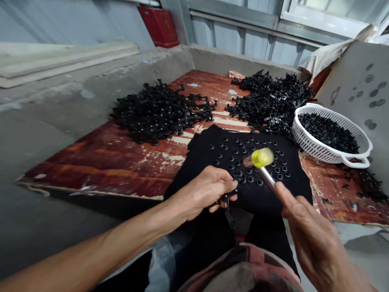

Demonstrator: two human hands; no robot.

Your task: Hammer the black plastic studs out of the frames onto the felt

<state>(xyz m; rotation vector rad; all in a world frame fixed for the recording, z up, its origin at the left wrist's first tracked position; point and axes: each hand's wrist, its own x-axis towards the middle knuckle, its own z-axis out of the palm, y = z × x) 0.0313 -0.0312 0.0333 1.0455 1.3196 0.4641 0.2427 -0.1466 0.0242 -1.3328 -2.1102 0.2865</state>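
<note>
My left hand [209,188] is closed around a small black part [230,217] with a round end, which hangs below the fingers near the front edge of a black cloth [194,170]. Its fingertips are beside several small round black pieces [249,179] spread over the cloth. In my right hand [306,219] is the metal handle of a small mallet with a yellow head [261,157]. The mallet head is held over the middle of the cloth, slightly blurred. Whether the left fingers also pinch one of the round pieces cannot be made out.
A pile of black parts [158,115] lies at the left on the worn red-brown board [100,162], and another black pile [273,97] at the back right. Right of the cloth stands a white plastic basket [322,153] of small black pieces. Low concrete walls [237,56] edge the board.
</note>
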